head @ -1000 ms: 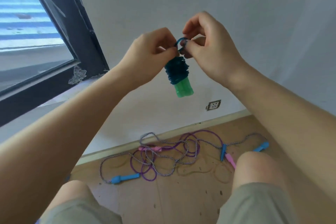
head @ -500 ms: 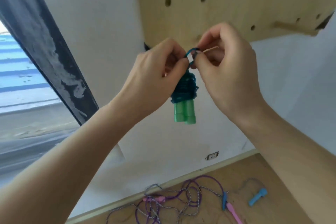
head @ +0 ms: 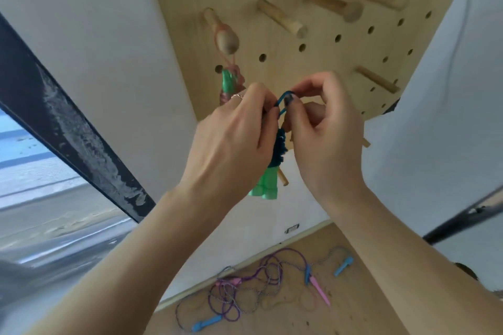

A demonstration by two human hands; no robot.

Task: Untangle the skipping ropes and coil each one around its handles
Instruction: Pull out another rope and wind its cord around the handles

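A teal skipping rope [head: 278,148] is coiled tightly round its two green handles [head: 265,185], and I hold the bundle up in front of a wooden pegboard [head: 321,35]. My left hand [head: 236,139] grips the top of the bundle. My right hand [head: 324,128] pinches a small teal loop [head: 283,99] of rope that sticks out above the coil. Down on the floor lies a tangle of a purple rope [head: 272,275] and a black-and-white striped rope [head: 236,299], with blue handles [head: 205,324] and pink handles [head: 322,291].
Another coiled rope with green handles [head: 227,83] hangs by a pink loop from a wooden peg [head: 224,35]. Several bare pegs [head: 283,20] stick out of the board. A dark window frame [head: 70,128] runs at the left. A wall socket [head: 291,228] sits above the wooden floor [head: 367,315].
My view has tilted up and my hands have risen with the bundle towards the pegboard, so more pegs and the hung rope now show. Both hands keep their hold.
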